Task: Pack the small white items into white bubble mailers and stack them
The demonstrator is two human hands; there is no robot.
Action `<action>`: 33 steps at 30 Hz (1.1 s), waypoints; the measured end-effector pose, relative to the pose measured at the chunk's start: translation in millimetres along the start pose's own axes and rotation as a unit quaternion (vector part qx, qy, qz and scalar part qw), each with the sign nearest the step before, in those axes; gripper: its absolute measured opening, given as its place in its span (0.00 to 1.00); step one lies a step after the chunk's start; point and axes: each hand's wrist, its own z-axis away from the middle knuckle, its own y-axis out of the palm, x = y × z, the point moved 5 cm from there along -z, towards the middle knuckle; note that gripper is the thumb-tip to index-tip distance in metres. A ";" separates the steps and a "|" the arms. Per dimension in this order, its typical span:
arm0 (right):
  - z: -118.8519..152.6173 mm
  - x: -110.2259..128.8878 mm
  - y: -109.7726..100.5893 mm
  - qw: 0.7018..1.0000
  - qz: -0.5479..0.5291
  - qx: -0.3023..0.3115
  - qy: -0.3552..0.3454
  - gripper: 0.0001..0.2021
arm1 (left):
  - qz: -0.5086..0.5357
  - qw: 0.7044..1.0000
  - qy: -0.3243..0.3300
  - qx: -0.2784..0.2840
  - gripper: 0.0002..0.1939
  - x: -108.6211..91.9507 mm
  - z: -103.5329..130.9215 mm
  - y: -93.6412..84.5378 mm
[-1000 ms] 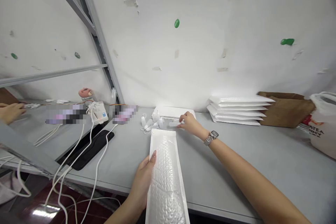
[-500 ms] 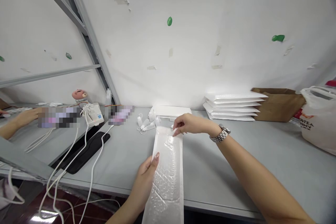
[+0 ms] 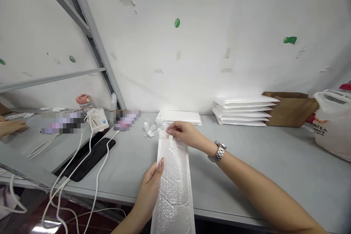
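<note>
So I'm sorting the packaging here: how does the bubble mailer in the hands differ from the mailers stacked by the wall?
The held bubble mailer is a single piece lying lengthwise toward the person, overhanging the table edge; the stacked mailers form a pile of several, flat, beside the brown paper bag. The held one is gripped by the left hand at its side, with the right hand at its far end; the stack is untouched. Both look white.

Bare grey table [image 3: 274,164] is lying open to my right; white cables [image 3: 93,161] and small white pieces [image 3: 153,128] are crowding the left and far side.
</note>
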 end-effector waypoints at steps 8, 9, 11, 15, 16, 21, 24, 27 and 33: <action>0.6 -3.9 10.3 0.999 -0.023 -0.026 -0.005 0.16 | 0.008 1.000 0.016 0.018 0.26 -0.7 -1.4 1.7; 0.8 -3.1 9.7 1.000 -0.024 -0.013 0.004 0.18 | 0.010 1.000 0.018 0.017 0.26 -0.8 -1.7 1.8; 1.3 -1.9 8.5 0.999 -0.024 0.018 0.028 0.22 | 0.016 1.000 0.020 0.013 0.26 -0.6 -2.3 1.5; 4.1 -1.3 7.6 0.996 -0.011 0.075 0.053 0.26 | 0.028 0.999 0.015 0.012 0.25 0.8 -2.3 1.4; 5.3 -1.5 9.1 0.994 -0.009 0.097 0.052 0.27 | 0.030 0.999 0.015 0.013 0.25 0.7 -1.9 1.6; 14.4 -3.9 23.9 0.974 0.012 0.219 0.052 0.29 | 0.029 0.999 0.017 0.029 0.24 -0.3 -0.5 3.9; 15.2 -3.4 28.5 0.972 0.034 0.228 0.047 0.27 | 0.031 0.999 0.022 0.029 0.24 -1.8 -2.0 3.1; 7.9 5.9 8.3 0.998 0.043 0.025 -0.037 0.18 | 0.036 0.999 0.013 -0.038 0.22 -3.8 -3.1 -6.5; 16.1 -22.8 -2.8 0.989 -0.104 0.017 0.103 0.25 | 0.097 0.993 -0.018 -0.063 0.19 -5.6 0.6 -9.9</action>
